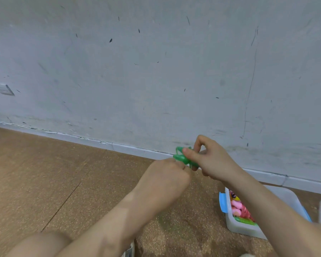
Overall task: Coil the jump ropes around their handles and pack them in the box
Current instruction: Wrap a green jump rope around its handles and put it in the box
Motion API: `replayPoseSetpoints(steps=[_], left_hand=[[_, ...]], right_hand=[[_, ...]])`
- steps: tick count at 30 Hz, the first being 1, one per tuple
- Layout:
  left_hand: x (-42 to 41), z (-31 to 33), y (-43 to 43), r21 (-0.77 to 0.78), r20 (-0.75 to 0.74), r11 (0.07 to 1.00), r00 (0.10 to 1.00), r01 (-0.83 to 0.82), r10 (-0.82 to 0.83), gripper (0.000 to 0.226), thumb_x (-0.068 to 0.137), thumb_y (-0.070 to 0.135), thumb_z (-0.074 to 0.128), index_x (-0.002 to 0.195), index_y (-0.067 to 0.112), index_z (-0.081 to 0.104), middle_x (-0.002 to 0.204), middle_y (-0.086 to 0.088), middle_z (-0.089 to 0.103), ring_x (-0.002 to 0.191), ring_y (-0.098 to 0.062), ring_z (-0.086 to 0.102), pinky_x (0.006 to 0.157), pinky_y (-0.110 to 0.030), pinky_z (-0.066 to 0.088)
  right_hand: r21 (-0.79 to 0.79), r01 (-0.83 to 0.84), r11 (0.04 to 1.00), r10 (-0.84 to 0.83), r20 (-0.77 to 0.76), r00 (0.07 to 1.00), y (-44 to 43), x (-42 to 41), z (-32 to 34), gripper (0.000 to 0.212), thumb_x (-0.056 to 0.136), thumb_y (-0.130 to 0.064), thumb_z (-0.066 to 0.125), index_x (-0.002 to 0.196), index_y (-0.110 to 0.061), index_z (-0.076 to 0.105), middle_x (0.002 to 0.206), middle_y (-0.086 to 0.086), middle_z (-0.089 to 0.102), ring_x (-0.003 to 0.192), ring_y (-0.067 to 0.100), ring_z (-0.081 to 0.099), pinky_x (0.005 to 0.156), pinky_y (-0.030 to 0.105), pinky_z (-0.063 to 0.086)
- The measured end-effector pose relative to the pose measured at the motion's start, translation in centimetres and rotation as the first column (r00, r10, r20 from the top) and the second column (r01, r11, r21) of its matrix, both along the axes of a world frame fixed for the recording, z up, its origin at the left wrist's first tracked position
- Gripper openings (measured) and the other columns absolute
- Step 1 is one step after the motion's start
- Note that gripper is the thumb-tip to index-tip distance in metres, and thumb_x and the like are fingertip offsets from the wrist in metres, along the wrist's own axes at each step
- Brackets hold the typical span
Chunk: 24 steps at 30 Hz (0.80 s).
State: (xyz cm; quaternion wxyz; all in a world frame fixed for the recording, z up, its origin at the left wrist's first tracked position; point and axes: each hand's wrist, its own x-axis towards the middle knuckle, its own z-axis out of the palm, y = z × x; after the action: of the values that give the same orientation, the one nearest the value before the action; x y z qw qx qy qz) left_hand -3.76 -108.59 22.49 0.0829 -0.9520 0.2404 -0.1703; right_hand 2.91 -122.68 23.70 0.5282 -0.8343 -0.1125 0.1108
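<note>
Both hands hold the green jump rope [181,157] in the air above the brown floor [63,173], close to the white wall [156,71]: the left hand [167,176] has its fingers curled tight on one end, and the right hand [210,160] pinches the coiled loops between thumb and fingers. The translucent box [246,231] with a blue latch [222,203] stands on the floor under the right forearm, and pink ropes [236,208] lie in it. A colourful mark on them is too blurred to read.
</note>
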Motion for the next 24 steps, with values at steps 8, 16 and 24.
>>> replayPoseSetpoints(steps=[8,16,24], left_hand=[[1.0,1.6,3.2,-0.374,-0.054,0.923,0.991,0.092,-0.121,0.024,0.085,0.038,0.057,0.089,0.02,0.073,0.071,0.004,0.067,0.064,-0.015,0.061,0.055,-0.031,0.048],[1.2,1.5,3.3,-0.677,-0.219,0.736,0.959,-0.017,-0.179,0.028,0.08,0.029,0.072,0.105,0.039,0.066,0.085,0.015,0.071,0.07,0.001,0.061,0.066,-0.015,0.043],[1.7,1.7,2.8,-0.334,-0.027,0.929,0.983,0.16,-0.179,0.025,0.094,0.043,0.042,0.095,0.029,0.062,0.068,0.006,0.061,0.064,-0.018,0.057,0.052,-0.034,0.047]], right_hand=[[-0.201,-0.302,0.932,0.261,-0.21,0.942,-0.3,-0.3,1.1,0.033,0.097,-0.046,0.048,0.078,-0.019,0.047,0.062,0.012,0.067,0.036,0.014,0.033,0.039,0.018,0.019],[-0.047,-0.277,0.96,0.243,-0.357,0.902,-0.7,-0.5,1.3,0.042,0.1,-0.048,0.032,0.081,-0.015,0.048,0.066,0.016,0.068,0.039,0.017,0.036,0.041,0.02,0.018],[-0.078,-0.2,0.977,0.181,-0.205,0.962,-0.5,-0.7,0.9,0.025,0.094,-0.026,0.049,0.074,-0.013,0.054,0.056,0.007,0.042,0.037,0.015,0.039,0.039,0.022,0.022]])
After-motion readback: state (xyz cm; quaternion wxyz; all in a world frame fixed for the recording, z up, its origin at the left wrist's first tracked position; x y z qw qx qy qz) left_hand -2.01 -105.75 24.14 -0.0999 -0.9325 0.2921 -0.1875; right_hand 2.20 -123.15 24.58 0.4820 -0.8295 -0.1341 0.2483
